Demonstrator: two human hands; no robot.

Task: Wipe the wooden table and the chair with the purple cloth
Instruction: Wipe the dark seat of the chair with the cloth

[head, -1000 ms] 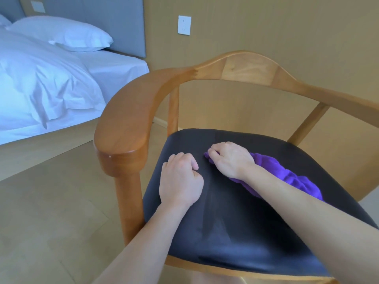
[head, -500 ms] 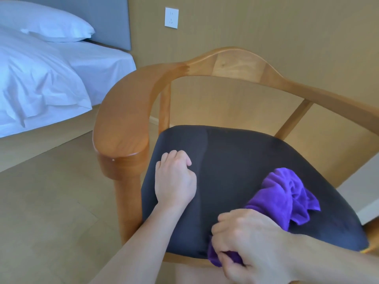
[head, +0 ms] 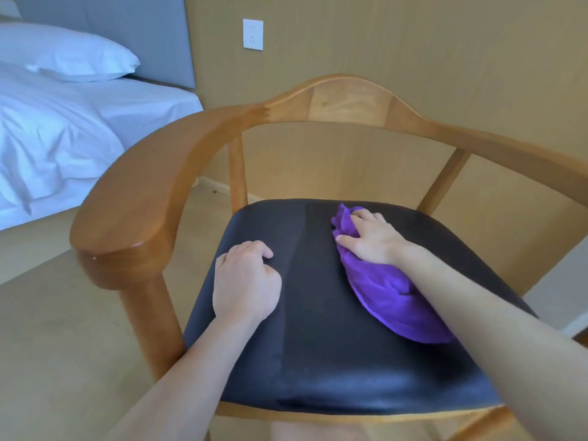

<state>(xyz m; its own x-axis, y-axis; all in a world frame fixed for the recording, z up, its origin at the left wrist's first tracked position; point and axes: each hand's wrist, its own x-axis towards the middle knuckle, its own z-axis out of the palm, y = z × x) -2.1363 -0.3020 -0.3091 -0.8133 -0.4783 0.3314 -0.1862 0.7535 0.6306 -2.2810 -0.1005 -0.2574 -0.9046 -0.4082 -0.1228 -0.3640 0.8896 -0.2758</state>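
A wooden armchair with a curved back rail and a black padded seat fills the view. On the seat's right half lies the purple cloth, bunched and stretched toward the front right. My right hand presses on the cloth's far end near the back of the seat, its fingers curled into the fabric. My left hand rests on the seat's left side with its fingers curled under, holding nothing. The wooden table is out of view.
A bed with white sheets and a pillow stands at the left, against a grey headboard. A tan wall with a white socket is behind the chair. Light wooden floor surrounds the chair on the left.
My right hand has pushed the cloth from the seat's front edge back toward the rear of the seat. My left hand has stayed in place on the seat.
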